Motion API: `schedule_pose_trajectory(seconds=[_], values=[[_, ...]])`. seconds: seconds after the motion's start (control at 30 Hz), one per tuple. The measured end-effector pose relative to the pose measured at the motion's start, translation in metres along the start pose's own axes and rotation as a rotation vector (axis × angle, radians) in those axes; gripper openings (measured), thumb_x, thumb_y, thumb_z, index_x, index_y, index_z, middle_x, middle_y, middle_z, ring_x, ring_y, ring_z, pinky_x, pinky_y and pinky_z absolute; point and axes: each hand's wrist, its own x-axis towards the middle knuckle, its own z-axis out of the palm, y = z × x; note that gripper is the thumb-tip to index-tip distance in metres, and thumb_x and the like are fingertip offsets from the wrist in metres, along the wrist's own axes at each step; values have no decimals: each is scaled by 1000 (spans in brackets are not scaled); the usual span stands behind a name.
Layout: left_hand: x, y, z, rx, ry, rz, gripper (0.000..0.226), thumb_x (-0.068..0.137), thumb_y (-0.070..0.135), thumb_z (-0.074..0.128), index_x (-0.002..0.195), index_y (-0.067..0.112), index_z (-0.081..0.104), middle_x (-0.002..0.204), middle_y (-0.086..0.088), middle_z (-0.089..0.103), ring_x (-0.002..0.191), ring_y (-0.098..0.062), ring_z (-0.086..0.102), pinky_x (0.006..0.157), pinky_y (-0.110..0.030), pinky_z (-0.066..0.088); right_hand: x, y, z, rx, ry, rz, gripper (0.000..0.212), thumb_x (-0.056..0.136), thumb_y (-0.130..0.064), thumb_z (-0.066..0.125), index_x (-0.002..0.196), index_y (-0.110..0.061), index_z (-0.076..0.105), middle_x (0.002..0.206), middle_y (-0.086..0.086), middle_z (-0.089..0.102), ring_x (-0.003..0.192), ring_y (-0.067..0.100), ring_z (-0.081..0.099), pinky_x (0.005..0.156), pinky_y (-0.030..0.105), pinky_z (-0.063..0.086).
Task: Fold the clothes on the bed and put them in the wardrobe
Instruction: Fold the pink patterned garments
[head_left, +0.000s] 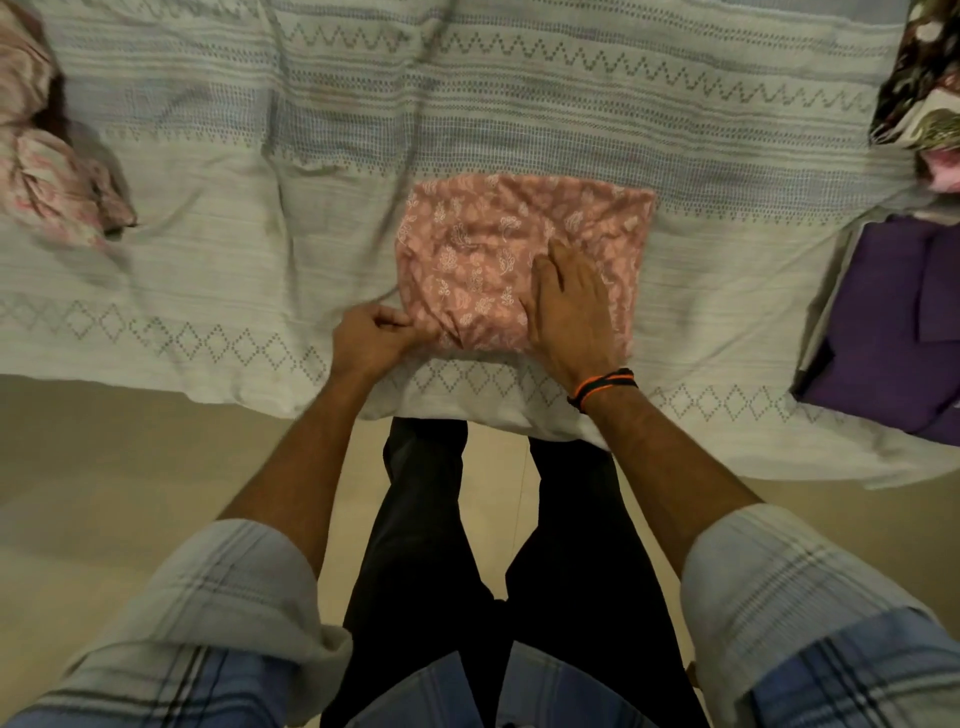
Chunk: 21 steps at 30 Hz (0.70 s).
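A pink garment with a white floral print (483, 244) lies folded into a rough square near the bed's front edge. My left hand (371, 338) pinches its near left corner with curled fingers. My right hand (569, 306) lies flat on the garment's right half, fingers straight, pressing it down. An orange and black band circles my right wrist.
The bed (597, 104) wears a pale patterned cover. A crumpled pink cloth (52, 182) lies at the far left. A folded purple garment (893, 332) sits at the right edge, with a dark floral cloth (919, 78) behind it. Tiled floor and my legs are below.
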Motion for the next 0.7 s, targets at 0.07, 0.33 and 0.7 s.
schedule_pose_trajectory(seconds=[0.07,0.33,0.7], values=[[-10,-10,4,38,26,-1,33,64,26,91,83,13,67,82,2,69,78,-12,67,81,-27,57,-9,-2,-1,-40,41,6,34,93,-18,59,123,-2,58,137,19,53,121,36,52,97,48,46],[-11,-10,15,149,74,70,27,67,22,89,85,7,75,78,1,67,59,4,54,51,1,41,-39,-14,3,126,39,191,47,89,-40,55,123,-8,57,129,14,51,109,34,48,86,49,46],[-12,-30,1,297,77,291,26,69,23,88,84,9,72,80,-1,69,67,-5,61,66,-10,46,-44,-15,6,-56,-195,184,82,75,-32,75,144,-13,36,153,14,28,130,38,31,100,55,41]])
